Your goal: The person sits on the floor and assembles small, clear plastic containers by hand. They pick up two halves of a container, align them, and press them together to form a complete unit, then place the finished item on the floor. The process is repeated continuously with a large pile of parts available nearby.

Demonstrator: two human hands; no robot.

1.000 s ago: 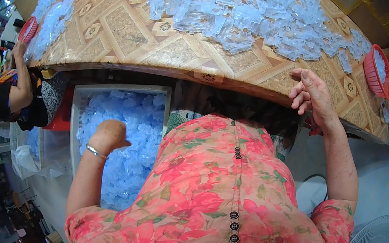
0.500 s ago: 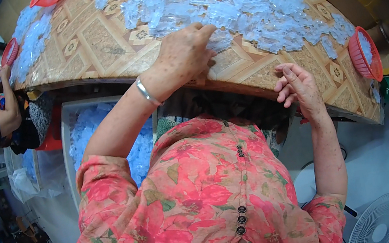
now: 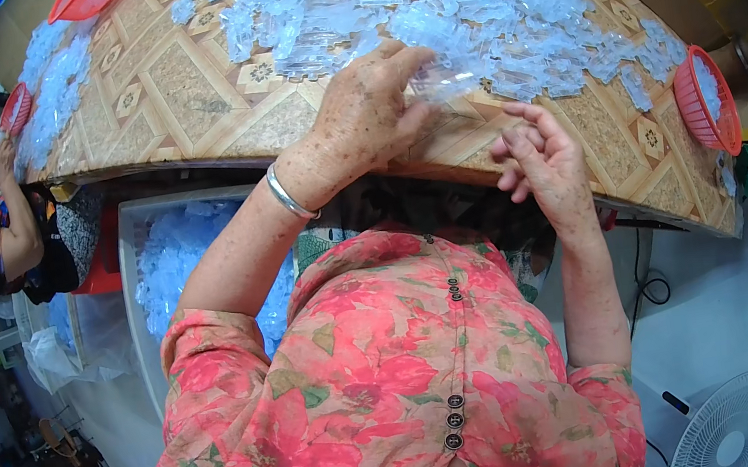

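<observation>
Over the near edge of the table, my left hand (image 3: 372, 110), with a silver bangle at the wrist, has its thumb and fingers bent around a clear plastic piece (image 3: 451, 82). The piece is blurred and see-through, so its exact kind is unclear. To the right, my right hand (image 3: 546, 164) hovers by the table edge with loosely curled fingers, apart from one another, and nothing visible in them. Beyond both hands spreads a wide pile of small clear, bluish plastic pieces (image 3: 496, 12) on the patterned tabletop (image 3: 189, 97).
At the table's right end stands a red basket (image 3: 693, 104) with clear pieces inside. Below the table, a grey bin (image 3: 130, 270) holds more pieces. Another person (image 3: 20, 224) sits at the left near a small red basket (image 3: 16, 108). A white fan (image 3: 729, 441) stands lower right.
My left hand has moved slightly right, and the clear piece now shows at its fingers. My right hand has shifted left, closer to it.
</observation>
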